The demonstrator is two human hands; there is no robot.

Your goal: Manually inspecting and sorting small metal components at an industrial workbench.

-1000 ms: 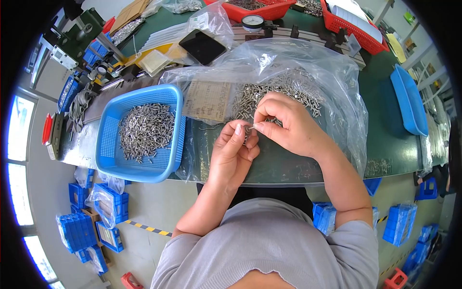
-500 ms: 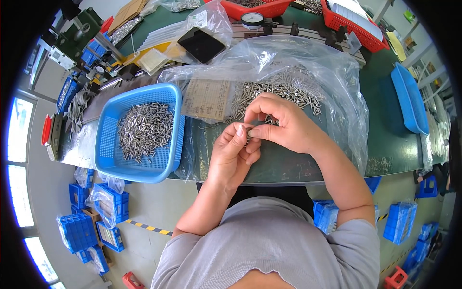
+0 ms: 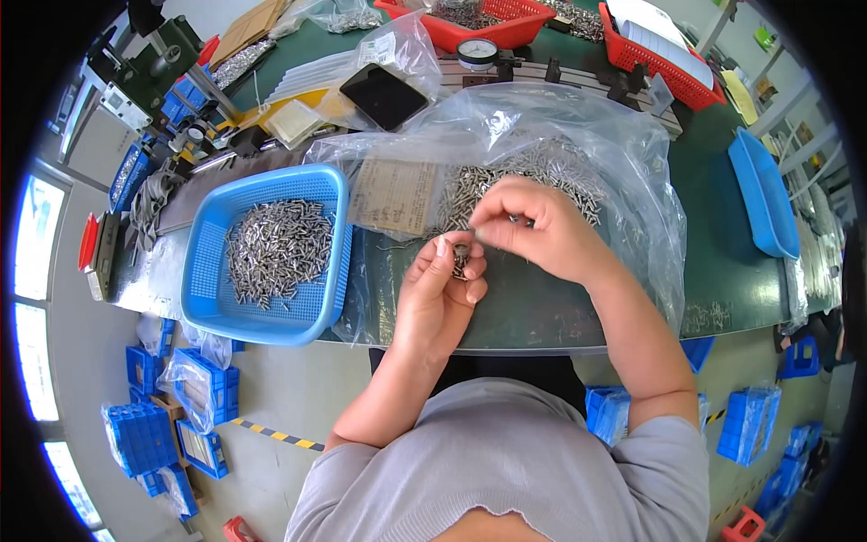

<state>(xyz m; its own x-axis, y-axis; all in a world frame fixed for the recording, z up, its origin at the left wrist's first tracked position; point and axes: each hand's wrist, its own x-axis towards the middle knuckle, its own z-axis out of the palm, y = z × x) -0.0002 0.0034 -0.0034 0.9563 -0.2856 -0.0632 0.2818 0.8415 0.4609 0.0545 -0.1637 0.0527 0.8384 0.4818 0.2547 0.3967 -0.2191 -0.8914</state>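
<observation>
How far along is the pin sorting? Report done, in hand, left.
Done: a layer of small metal pins lies in the blue basket. In hand: left hand and right hand pinch pins together. Left: a pile on the clear plastic bag.

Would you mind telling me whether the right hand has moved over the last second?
Yes. The right hand has shifted slightly left, toward the blue basket, closing on the left hand.

Shiny metal pins [image 3: 275,248], glossy plastic basket [image 3: 206,271].
</observation>
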